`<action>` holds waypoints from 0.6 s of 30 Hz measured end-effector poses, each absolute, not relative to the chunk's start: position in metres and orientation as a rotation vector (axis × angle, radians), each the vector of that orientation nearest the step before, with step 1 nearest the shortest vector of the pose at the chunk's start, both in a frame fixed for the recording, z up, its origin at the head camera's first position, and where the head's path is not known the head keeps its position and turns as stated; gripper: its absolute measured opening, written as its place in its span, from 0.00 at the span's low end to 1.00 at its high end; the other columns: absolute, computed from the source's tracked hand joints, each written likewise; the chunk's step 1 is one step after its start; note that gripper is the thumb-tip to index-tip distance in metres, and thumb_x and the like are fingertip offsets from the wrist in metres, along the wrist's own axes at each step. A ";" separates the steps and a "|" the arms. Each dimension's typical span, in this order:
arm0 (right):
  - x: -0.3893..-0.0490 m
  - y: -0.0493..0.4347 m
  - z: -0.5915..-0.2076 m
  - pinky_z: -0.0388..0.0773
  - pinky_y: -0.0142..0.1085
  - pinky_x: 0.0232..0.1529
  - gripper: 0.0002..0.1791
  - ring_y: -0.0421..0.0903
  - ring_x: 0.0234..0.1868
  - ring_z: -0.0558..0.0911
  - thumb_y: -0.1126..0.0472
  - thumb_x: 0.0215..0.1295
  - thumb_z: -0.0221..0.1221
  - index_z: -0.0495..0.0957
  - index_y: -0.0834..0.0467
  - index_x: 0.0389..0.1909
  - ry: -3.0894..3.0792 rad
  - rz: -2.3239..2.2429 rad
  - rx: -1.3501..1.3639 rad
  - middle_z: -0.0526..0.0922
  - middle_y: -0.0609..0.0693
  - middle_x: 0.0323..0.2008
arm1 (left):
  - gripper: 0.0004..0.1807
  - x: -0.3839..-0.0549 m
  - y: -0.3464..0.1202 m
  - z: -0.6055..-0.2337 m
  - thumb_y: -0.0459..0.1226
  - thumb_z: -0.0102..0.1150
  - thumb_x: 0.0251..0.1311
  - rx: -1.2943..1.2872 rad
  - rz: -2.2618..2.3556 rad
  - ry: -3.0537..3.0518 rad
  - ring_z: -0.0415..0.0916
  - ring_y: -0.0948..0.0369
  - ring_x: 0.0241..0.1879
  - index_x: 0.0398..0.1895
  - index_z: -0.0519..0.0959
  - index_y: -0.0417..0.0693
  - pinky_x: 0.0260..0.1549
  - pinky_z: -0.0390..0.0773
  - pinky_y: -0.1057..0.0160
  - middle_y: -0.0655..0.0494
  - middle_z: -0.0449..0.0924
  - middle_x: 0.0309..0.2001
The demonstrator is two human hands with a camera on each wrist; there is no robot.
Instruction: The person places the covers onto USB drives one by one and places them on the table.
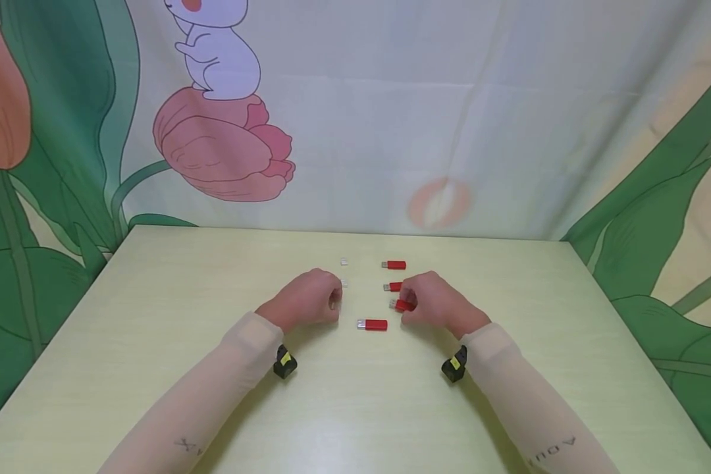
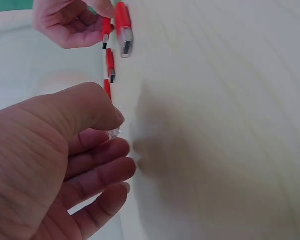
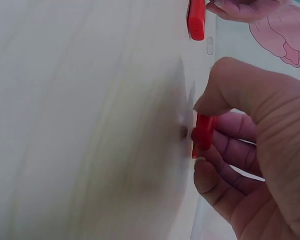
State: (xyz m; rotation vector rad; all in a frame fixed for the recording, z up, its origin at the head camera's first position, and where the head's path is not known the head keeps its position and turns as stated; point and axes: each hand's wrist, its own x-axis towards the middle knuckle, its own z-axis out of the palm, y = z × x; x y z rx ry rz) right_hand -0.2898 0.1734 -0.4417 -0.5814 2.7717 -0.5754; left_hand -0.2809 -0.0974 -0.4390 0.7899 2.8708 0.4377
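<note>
My right hand [image 1: 441, 304] pinches a red USB stick [image 3: 204, 131] between thumb and fingers, its metal plug pointing left. Another red USB stick [image 1: 393, 287] lies just beyond it, partly covered by the hand. At the fingertips of my left hand [image 1: 309, 299], a small clear cap [image 2: 113, 133] shows between thumb and index finger, mostly hidden. A second clear cap [image 1: 345, 284] lies right beside the knuckles, and a third clear cap [image 1: 344, 262] sits farther back. Between the hands, nearer me, lies a red USB stick with a clear cap on its plug [image 1: 372, 325].
One more red USB stick [image 1: 396, 265] lies at the back of the row. The pale wooden table [image 1: 213, 263] ends at a printed curtain [image 1: 355, 131] with flowers and a white animal. Each wrist carries a small black camera [image 1: 285, 362].
</note>
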 end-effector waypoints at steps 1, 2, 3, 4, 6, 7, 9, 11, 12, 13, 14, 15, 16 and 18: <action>-0.289 0.174 -0.442 0.80 0.37 0.45 0.09 0.46 0.38 0.78 0.61 0.55 0.73 0.82 0.52 0.34 2.779 -0.576 -0.588 0.82 0.45 0.32 | 0.02 -0.281 -0.098 -0.439 0.33 0.67 0.54 0.778 0.444 2.872 0.72 0.60 0.31 0.30 0.82 0.48 0.35 0.74 0.64 0.59 0.78 0.27; -0.289 0.174 -0.442 0.80 0.37 0.45 0.09 0.46 0.38 0.78 0.61 0.55 0.73 0.82 0.52 0.35 2.784 -0.585 -0.595 0.82 0.45 0.32 | 0.02 -0.280 -0.099 -0.439 0.34 0.67 0.55 0.761 0.455 2.870 0.72 0.60 0.31 0.30 0.82 0.48 0.35 0.74 0.64 0.59 0.78 0.27; -0.288 0.175 -0.441 0.80 0.37 0.45 0.10 0.46 0.38 0.79 0.61 0.54 0.72 0.82 0.52 0.35 2.788 -0.594 -0.600 0.82 0.45 0.32 | 0.03 -0.280 -0.100 -0.439 0.34 0.67 0.55 0.740 0.470 2.866 0.73 0.60 0.31 0.31 0.82 0.49 0.35 0.74 0.64 0.59 0.78 0.28; -0.287 0.176 -0.441 0.80 0.37 0.45 0.10 0.46 0.38 0.79 0.60 0.54 0.72 0.82 0.52 0.35 2.793 -0.602 -0.606 0.82 0.44 0.31 | 0.03 -0.279 -0.100 -0.439 0.34 0.67 0.55 0.722 0.484 2.862 0.73 0.60 0.32 0.31 0.81 0.49 0.35 0.75 0.64 0.58 0.78 0.28; -0.285 0.177 -0.440 0.80 0.37 0.44 0.10 0.45 0.37 0.79 0.60 0.54 0.72 0.81 0.52 0.35 2.795 -0.613 -0.615 0.83 0.44 0.31 | 0.04 -0.278 -0.101 -0.439 0.33 0.67 0.56 0.693 0.511 2.853 0.73 0.59 0.32 0.32 0.81 0.49 0.36 0.75 0.64 0.58 0.79 0.29; -0.284 0.177 -0.440 0.81 0.37 0.44 0.11 0.45 0.37 0.79 0.60 0.54 0.72 0.81 0.52 0.36 2.795 -0.617 -0.621 0.83 0.44 0.32 | 0.04 -0.278 -0.101 -0.438 0.33 0.67 0.56 0.689 0.521 2.849 0.73 0.59 0.32 0.32 0.81 0.49 0.36 0.75 0.64 0.58 0.79 0.29; -0.282 0.178 -0.439 0.81 0.37 0.45 0.11 0.44 0.37 0.79 0.59 0.54 0.73 0.82 0.51 0.37 2.799 -0.615 -0.635 0.83 0.43 0.32 | 0.04 -0.276 -0.102 -0.438 0.32 0.67 0.57 0.685 0.541 2.843 0.73 0.60 0.32 0.33 0.81 0.48 0.36 0.76 0.64 0.57 0.79 0.29; -0.281 0.178 -0.437 0.81 0.36 0.44 0.11 0.44 0.37 0.79 0.59 0.55 0.73 0.82 0.52 0.37 2.803 -0.621 -0.653 0.83 0.43 0.32 | 0.04 -0.275 -0.103 -0.437 0.32 0.67 0.57 0.696 0.553 2.838 0.73 0.60 0.32 0.33 0.81 0.47 0.36 0.76 0.64 0.58 0.79 0.29; -0.280 0.178 -0.437 0.81 0.36 0.44 0.11 0.44 0.37 0.79 0.59 0.55 0.73 0.83 0.52 0.37 2.807 -0.628 -0.662 0.84 0.43 0.32 | 0.04 -0.274 -0.103 -0.437 0.32 0.67 0.57 0.703 0.562 2.835 0.73 0.60 0.31 0.33 0.81 0.47 0.35 0.76 0.64 0.58 0.79 0.29; -0.279 0.179 -0.437 0.81 0.36 0.44 0.11 0.44 0.37 0.80 0.59 0.55 0.73 0.83 0.52 0.37 2.808 -0.643 -0.667 0.84 0.43 0.32 | 0.04 -0.273 -0.103 -0.437 0.31 0.66 0.58 0.712 0.568 2.834 0.73 0.60 0.31 0.33 0.81 0.47 0.35 0.76 0.65 0.58 0.79 0.29; -0.278 0.179 -0.436 0.81 0.35 0.43 0.10 0.44 0.36 0.80 0.59 0.55 0.73 0.84 0.52 0.37 2.809 -0.655 -0.669 0.84 0.43 0.32 | 0.04 -0.273 -0.104 -0.438 0.31 0.66 0.58 0.717 0.585 2.829 0.73 0.60 0.31 0.33 0.80 0.47 0.35 0.76 0.65 0.58 0.79 0.29; -0.277 0.179 -0.435 0.81 0.35 0.43 0.10 0.44 0.35 0.80 0.59 0.55 0.73 0.84 0.53 0.37 2.809 -0.667 -0.676 0.84 0.43 0.32 | 0.04 -0.272 -0.104 -0.438 0.30 0.65 0.57 0.723 0.606 2.825 0.73 0.60 0.32 0.33 0.80 0.47 0.35 0.76 0.65 0.58 0.79 0.29; -0.277 0.180 -0.435 0.81 0.35 0.42 0.10 0.44 0.35 0.80 0.60 0.55 0.73 0.85 0.53 0.37 2.806 -0.686 -0.676 0.85 0.43 0.31 | 0.04 -0.272 -0.105 -0.439 0.30 0.65 0.57 0.725 0.635 2.817 0.73 0.61 0.32 0.33 0.80 0.47 0.35 0.75 0.65 0.58 0.79 0.30; -0.275 0.181 -0.435 0.81 0.35 0.41 0.09 0.43 0.34 0.80 0.60 0.55 0.73 0.86 0.53 0.37 2.799 -0.723 -0.677 0.85 0.42 0.30 | 0.05 -0.272 -0.106 -0.440 0.30 0.65 0.57 0.720 0.716 2.793 0.73 0.61 0.33 0.33 0.81 0.47 0.36 0.76 0.66 0.58 0.80 0.30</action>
